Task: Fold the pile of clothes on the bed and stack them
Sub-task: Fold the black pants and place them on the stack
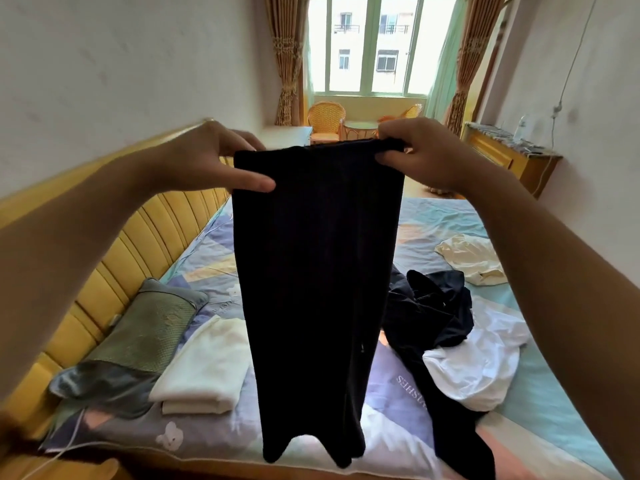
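Note:
A pair of black trousers hangs in the air over the bed, its legs side by side and its hems near the bed's front edge. My left hand pinches the left end of the waistband between thumb and fingers. My right hand grips the right end. On the bed behind lies a heap of dark clothes and a white garment. A cream garment lies crumpled farther right. A folded white garment sits at the left.
The bed has a patterned sheet and a yellow padded headboard on the left. A green-grey pillow lies by the headboard, with a white cable near it. Wicker chairs and a wooden cabinet stand farther back.

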